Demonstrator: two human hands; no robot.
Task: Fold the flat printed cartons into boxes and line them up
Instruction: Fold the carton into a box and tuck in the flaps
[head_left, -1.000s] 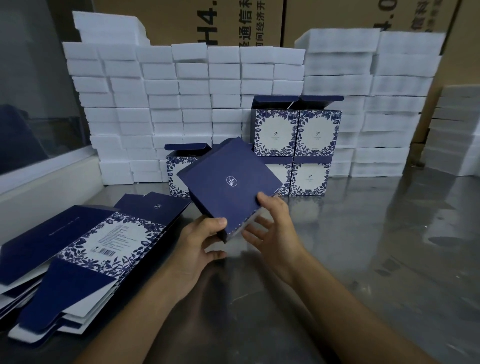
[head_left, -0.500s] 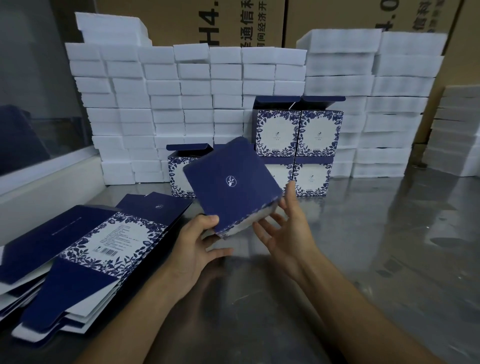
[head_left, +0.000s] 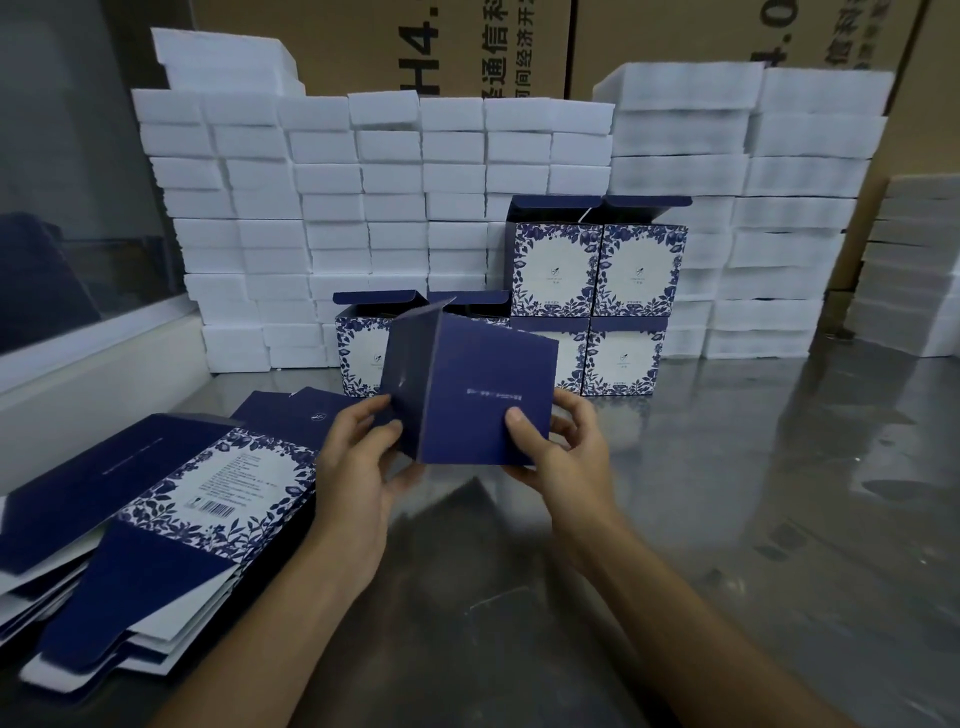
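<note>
Both hands have their grip clamped on one dark blue box (head_left: 470, 395), held up just above the bench (head_left: 727, 519). The left hand (head_left: 358, 457) pinches its near left corner, thumb on the side panel. The right hand (head_left: 561, 447) holds the right edge, thumb pressed on the front face, fingers curled behind. What is inside that box cannot be seen.

Behind it stand the folded boxes (head_left: 597, 291), blue-and-white floral, stacked two high on the right and one high on the left, top flaps raised; their insides are hidden. To the left a pile of flat cartons (head_left: 156, 509) lies on the bench. White foam blocks (head_left: 322, 208) are stacked along the back, before brown shipping cartons (head_left: 493, 47).
</note>
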